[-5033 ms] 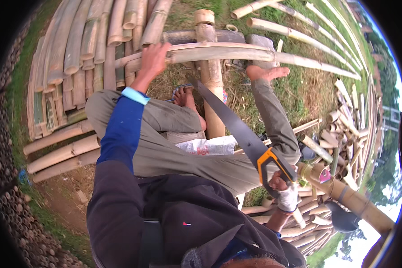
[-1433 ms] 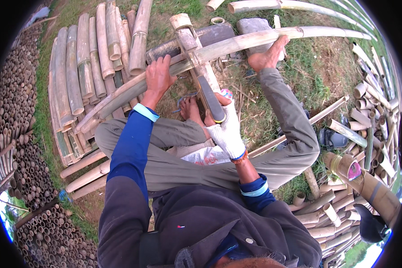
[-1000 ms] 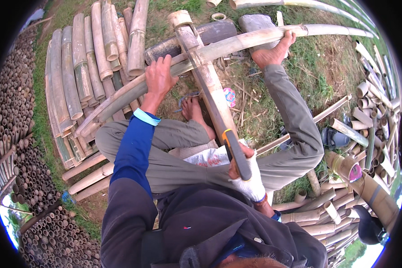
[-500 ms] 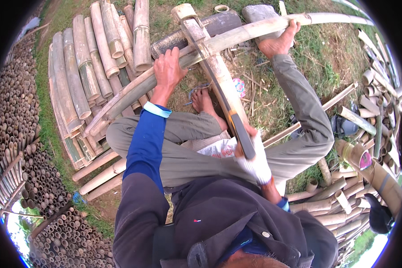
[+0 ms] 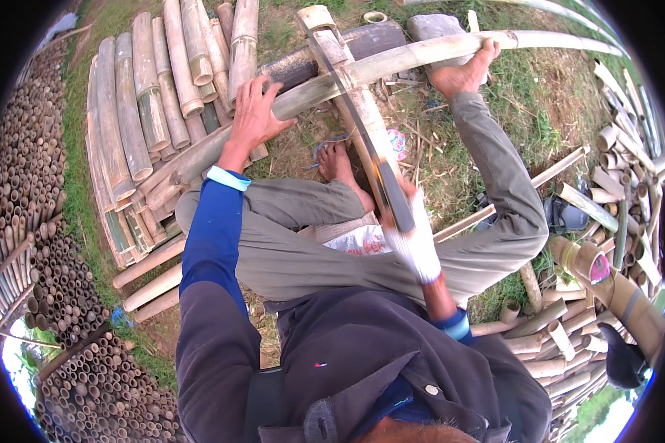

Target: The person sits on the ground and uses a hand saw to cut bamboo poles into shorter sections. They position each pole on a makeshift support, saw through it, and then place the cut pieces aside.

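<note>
In the head view, the right hand (image 5: 410,230), in a white glove and blurred, has its fingers closed around the handle of a saw (image 5: 352,105). The blade points away from the person and crosses a long bamboo pole (image 5: 414,57) where that pole lies over a thicker bamboo post (image 5: 371,117). The left hand (image 5: 253,122) is over the pole's left part, fingers spread wide, thumb apart; whether it presses down, I cannot tell. The bare right foot (image 5: 459,72) rests against the pole near a grey stone (image 5: 434,28). A dark log (image 5: 378,40) lies just beyond the pole. Bamboo lengths (image 5: 151,103) are stacked to the left, and shorter cut pieces (image 5: 550,343) are heaped to the right.
</note>
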A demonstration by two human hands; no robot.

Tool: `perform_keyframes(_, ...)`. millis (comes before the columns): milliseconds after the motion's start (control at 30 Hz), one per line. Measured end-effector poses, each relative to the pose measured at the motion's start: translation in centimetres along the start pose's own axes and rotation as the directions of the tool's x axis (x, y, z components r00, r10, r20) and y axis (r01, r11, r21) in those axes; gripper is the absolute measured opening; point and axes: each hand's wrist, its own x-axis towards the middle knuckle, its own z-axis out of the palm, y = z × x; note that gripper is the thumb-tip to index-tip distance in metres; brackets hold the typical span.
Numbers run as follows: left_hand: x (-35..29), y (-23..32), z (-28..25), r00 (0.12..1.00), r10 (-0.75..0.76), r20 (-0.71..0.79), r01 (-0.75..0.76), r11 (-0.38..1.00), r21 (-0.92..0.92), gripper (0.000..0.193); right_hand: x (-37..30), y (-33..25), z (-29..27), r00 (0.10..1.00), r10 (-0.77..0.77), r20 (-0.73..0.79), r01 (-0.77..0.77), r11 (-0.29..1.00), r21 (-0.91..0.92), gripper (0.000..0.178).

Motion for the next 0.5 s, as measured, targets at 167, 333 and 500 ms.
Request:
perform_keyframes(167, -1.2, 0.4, -1.1, 0.908, -0.267, 0.321, 0.309, 0.947, -0.086, 0.069, -5.5, 0.5, -1.5, 0.987, 0.149, 0.059, -0.152, 0.986, 0.067, 0.066)
perform_keyframes(333, 0.4, 0.3, -1.4, 0.913, -0.287, 0.291, 0.299, 0.954, 0.002, 0.065, 13.1, 0.4, 7.0, 0.99, -0.14, 0.022, 0.134, 0.974, 0.184, 0.057)
perform_keyframes(500, -0.4, -1.6, -2.3, 0.892, -0.313, 0.326, 0.331, 0.944, -0.001, 0.066, 8.2, -2.8, 4.8, 0.985, 0.04, 0.169, -0.084, 0.962, 0.261, 0.057)
